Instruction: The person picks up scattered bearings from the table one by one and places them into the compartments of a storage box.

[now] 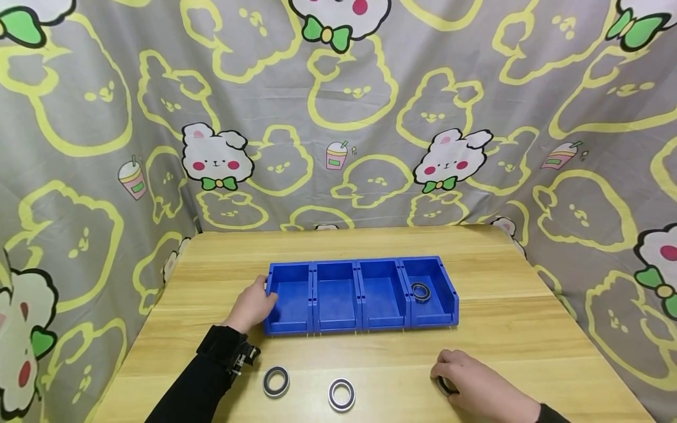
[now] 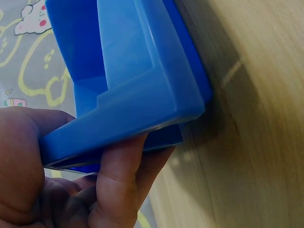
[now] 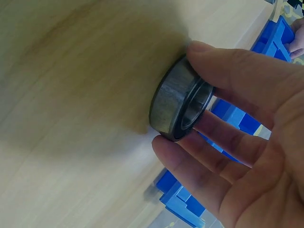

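Observation:
A row of joined blue bins (image 1: 338,324) stands on the table, and my left hand (image 1: 254,305) grips the wall at its left end. In the left wrist view, thumb and fingers close round the blue bin's side wall (image 2: 128,116). My right hand (image 1: 471,379) pinches a ball bearing (image 3: 173,102) between thumb and fingertips, low over the table at the right front. Most of that bearing is hidden by the hand in the head view. Another bearing (image 1: 421,292) leans inside the rightmost bin.
Two more bearings lie flat on the wooden table (image 1: 222,264): one bearing (image 1: 276,382) in front of the bins' left end, another bearing (image 1: 341,395) nearer the middle. A patterned curtain (image 1: 285,106) encloses the back and both sides.

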Motion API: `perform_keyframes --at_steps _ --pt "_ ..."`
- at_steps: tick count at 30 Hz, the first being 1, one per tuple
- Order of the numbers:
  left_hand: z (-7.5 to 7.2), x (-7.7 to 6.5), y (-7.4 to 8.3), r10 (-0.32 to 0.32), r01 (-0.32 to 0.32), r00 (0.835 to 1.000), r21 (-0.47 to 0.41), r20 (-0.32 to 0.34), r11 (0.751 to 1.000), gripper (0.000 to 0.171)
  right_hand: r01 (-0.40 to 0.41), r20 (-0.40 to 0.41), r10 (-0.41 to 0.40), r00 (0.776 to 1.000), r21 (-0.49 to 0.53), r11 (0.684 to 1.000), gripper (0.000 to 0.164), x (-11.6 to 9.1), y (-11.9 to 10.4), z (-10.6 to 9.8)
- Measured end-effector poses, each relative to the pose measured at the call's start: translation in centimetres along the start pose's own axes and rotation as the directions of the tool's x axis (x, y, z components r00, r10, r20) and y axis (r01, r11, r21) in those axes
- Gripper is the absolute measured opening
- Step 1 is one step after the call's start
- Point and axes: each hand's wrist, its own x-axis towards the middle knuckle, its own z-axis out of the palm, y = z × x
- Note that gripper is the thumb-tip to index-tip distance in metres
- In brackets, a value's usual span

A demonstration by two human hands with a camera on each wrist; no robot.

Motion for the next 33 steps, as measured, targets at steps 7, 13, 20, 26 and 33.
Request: perform_keyframes --at_steps 7,13,20,26,33 --pt "-0.1 0.0 0.2 -0.002 0.002 1.0 0.006 0.004 1.0 0.058 0.041 0.006 -0.041 0.999 -0.009 0.999 0.028 1.2 -0.7 -1.6" --pt "-0.2 0.0 0.2 -0.001 0.001 1.0 0.013 -0.002 1.0 0.058 0.129 -0.07 -0.133 0.989 -0.051 0.99 0.034 3.7 -2.3 -5.4" --pt "0.1 0.1 -0.1 -0.001 0.001 1.0 0.003 -0.012 1.0 0.058 0.134 -0.141 -0.149 0.979 -0.11 0.985 0.034 7.1 -3.6 -8.6" --pt "0.3 0.1 -0.1 0.001 -0.001 1.0 0.008 -0.015 1.0 0.059 0.117 -0.161 -0.143 0.977 -0.162 0.98 0.03 10.1 -3.5 -9.7" --pt "0.1 0.0 -0.1 -0.009 0.009 1.0 0.011 -0.023 1.0 0.059 0.074 -0.125 -0.092 0.988 -0.137 0.988 0.031 13.7 -2.9 -9.6"
